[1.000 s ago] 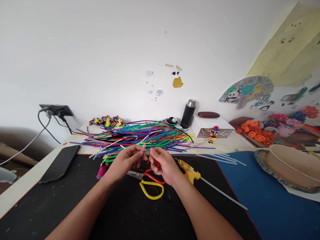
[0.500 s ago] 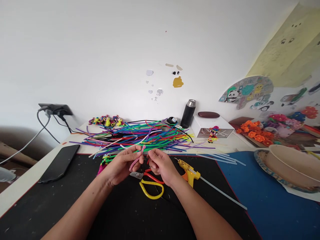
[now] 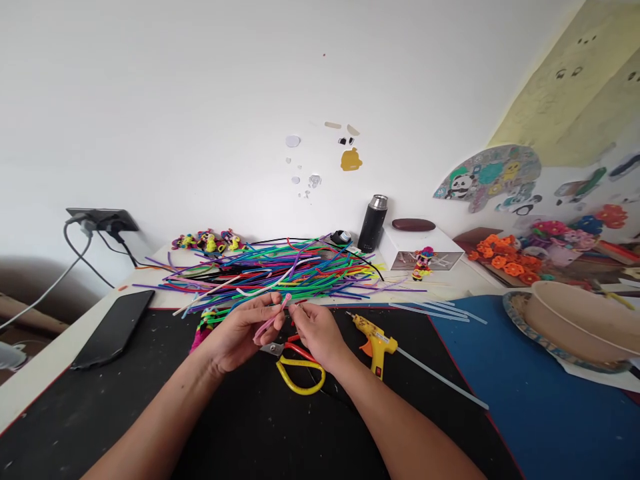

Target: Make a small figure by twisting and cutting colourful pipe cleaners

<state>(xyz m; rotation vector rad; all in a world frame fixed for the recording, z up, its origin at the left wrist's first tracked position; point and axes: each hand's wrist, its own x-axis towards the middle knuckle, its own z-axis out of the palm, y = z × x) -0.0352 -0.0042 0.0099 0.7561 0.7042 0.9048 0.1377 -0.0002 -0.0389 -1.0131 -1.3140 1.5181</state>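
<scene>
My left hand (image 3: 249, 335) is closed on a folded pink pipe cleaner (image 3: 270, 323), whose tip rises above the thumb. Right beside that tip, the thumb and fingers of my right hand (image 3: 314, 329) are pinched together; anything between them is too hidden to make out. Under the hands lies a pair of scissors (image 3: 301, 390) with one yellow and one red handle, partly covered by the right hand. A magenta and green pipe-cleaner piece (image 3: 204, 325) shows behind the left wrist.
Many coloured pipe cleaners (image 3: 270, 270) are heaped behind the hands. A yellow glue gun (image 3: 376, 339) with a glue stick lies to the right, a black phone (image 3: 114, 328) at left. A black bottle (image 3: 373, 227), a white box (image 3: 425, 240) and a large bowl (image 3: 575, 320) stand farther off.
My right hand has come left toward the pink pipe cleaner's tip, and its fingers have gone from curled to a forward pinch. The view has shifted slightly.
</scene>
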